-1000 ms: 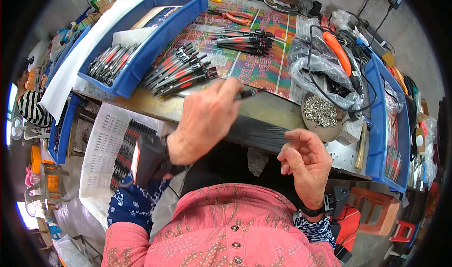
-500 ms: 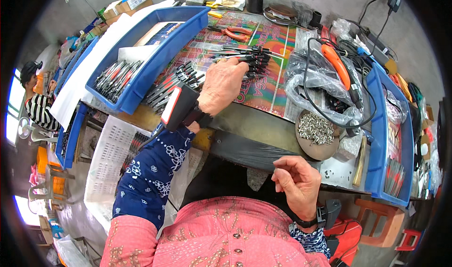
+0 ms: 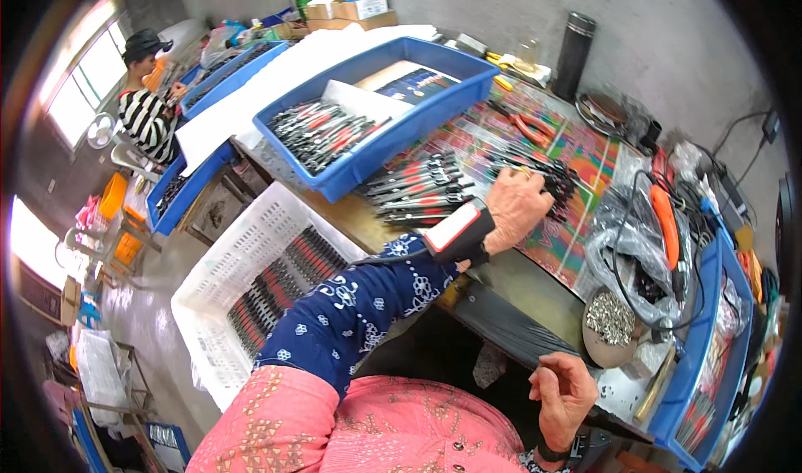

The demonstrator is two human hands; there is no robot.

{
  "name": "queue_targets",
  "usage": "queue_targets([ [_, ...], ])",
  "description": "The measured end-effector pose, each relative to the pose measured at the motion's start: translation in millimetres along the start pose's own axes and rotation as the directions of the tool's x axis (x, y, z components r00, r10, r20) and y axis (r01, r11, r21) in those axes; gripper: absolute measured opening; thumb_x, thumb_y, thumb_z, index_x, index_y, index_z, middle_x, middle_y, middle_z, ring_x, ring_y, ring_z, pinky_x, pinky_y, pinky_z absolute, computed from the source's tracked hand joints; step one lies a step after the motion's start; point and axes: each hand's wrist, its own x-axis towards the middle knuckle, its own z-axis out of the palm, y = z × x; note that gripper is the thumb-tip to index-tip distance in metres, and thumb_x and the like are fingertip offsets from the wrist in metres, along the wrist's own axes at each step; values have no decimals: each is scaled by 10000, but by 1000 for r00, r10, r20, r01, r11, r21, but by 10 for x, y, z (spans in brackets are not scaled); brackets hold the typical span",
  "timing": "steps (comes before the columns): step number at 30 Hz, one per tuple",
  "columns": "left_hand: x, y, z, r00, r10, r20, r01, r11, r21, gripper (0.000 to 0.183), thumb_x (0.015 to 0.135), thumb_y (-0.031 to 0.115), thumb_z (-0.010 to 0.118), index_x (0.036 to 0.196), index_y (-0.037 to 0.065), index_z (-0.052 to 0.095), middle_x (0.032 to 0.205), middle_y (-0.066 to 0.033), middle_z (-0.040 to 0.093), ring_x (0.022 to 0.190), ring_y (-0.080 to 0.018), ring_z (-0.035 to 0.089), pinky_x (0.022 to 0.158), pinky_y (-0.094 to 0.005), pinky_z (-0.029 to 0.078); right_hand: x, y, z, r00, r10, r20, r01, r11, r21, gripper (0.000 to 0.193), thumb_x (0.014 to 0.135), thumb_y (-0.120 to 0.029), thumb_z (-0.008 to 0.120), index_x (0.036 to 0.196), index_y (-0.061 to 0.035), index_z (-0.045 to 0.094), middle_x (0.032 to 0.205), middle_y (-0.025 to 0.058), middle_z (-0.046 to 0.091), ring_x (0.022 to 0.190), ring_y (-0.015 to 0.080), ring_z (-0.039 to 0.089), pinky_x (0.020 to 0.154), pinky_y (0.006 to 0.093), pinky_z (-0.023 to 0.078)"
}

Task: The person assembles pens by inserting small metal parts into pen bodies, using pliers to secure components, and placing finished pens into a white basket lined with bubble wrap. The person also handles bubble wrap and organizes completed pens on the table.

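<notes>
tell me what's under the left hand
Dark pens lie in a pile on a colourful sheet at the left hand, some showing past it. Whatever is directly beneath the hand is covered, so I can't tell whether a pen is gripped.

Pens (image 3: 422, 191) on the table (image 3: 547, 293), between tray (image 3: 418, 135) left and bowl (image 3: 608, 355) right.

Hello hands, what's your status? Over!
Left grip at far pens, contact unclear. Right grip half-curled near table edge, no object visible. Pliers just beyond pens.
</notes>
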Motion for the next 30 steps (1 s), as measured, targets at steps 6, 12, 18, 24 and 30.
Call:
queue_targets([
  [6,-114,-248,-505,992,-69,-102,75,996,58,164,764,67,612,919,107,648,902,-88,574,838,-261,615,753,-407,466,-32,-12,-4,998,51,-30,-51,999,-9,86,895,24,584,975,49,603,712,77,606,515,94,537,484,203,426],
  [12,-860,-1628,-1638,879,-274,-391,459,710,534,294,781,125,656,1071,83,681,1165,-138,635,1087,-313,577,921,-435,432,-21,-111,-48,991,59,123,-53,997,-51,161,946,-10,574,1102,10,610,829,50,630,657,81,555,590,202,451],
  [18,-1829,-2568,-2645,719,-413,-559,695,419,584,687,747,114,729,1388,175,491,1391,-109,476,1261,-311,441,999,-457,404,16,-158,22,988,89,127,-73,990,-124,153,943,-27,591,1091,3,615,806,45,625,640,83,548,577,200,444],
  [24,-2212,-2854,-2743,671,-543,-504,736,409,539,268,798,166,694,1045,65,670,930,-140,676,907,-328,633,774,-410,496,97,-156,141,985,13,172,44,946,-322,126,921,-37,623,1036,11,639,764,29,616,621,71,540,561,197,434],
  [30,-2391,-2679,-2636,723,-369,-584,690,439,576,140,801,135,688,923,101,628,850,-71,646,829,-268,634,723,-378,505,127,-295,397,959,-38,280,154,901,-406,104,902,-57,650,988,2,659,716,13,605,589,69,532,537,208,429],
])
